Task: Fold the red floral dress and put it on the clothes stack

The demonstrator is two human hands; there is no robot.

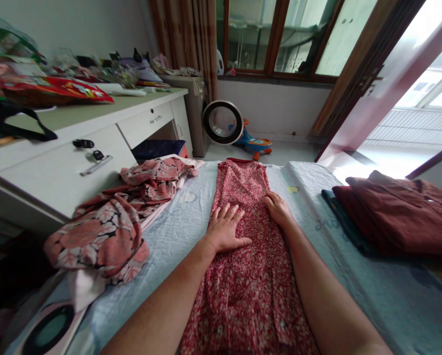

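Note:
A red garment with a small pale floral print [255, 276] lies in a long, narrow folded strip down the middle of the bed, with buttons visible near its close end. My left hand [226, 229] rests flat on its upper half, fingers spread and thumb pointing right. Along the garment's right edge lies my right hand [279, 209], its fingers stretched out over the fabric and nothing seen lifted in them. The thumb of that hand is hard to make out. Under the garment is a light blue bed cover [180, 241].
Crumpled pink-and-black patterned cloth [110, 231] lies on the left, near a white-rimmed round object [51, 325]. Folded dark red and teal clothes [394, 212] are stacked on the right. Beyond stand a cluttered white desk [106, 143], an open-doored washing machine [194, 106] and a blue ride-on toy [254, 141].

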